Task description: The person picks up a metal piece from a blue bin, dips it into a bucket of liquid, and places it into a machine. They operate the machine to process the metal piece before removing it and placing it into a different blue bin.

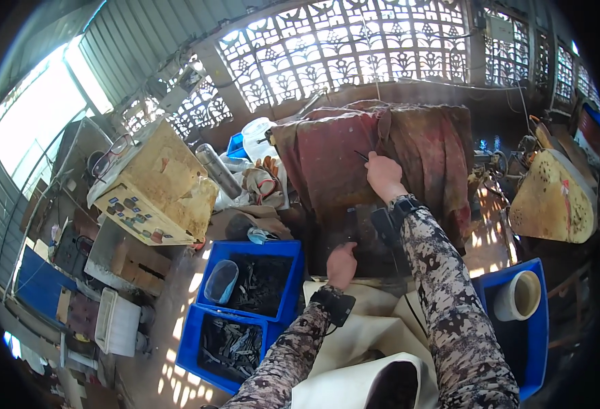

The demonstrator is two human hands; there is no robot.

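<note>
My right hand [385, 176] is raised in front of a dirty red cloth [334, 146] draped over a wide block-shaped thing. Its fingers are closed on a thin dark strip [361, 156], whose tip points up and left. Lower and to the left, my left hand [342, 264] is held at the near edge of a dark recess [351, 228] below the cloth. The left fingers are curled together, and I cannot make out what, if anything, is in them. Pale cream material [361, 303] covers my lap beneath both forearms.
Two blue bins [298, 273] of dark strips stand on the left, one holding a clear plastic scoop-like tub [221, 281]. On the right, a blue bin [542, 320] holds a whitish bucket [518, 296]. Stained cream boxes [170, 184] and a yellowish panel [552, 198] flank the cloth.
</note>
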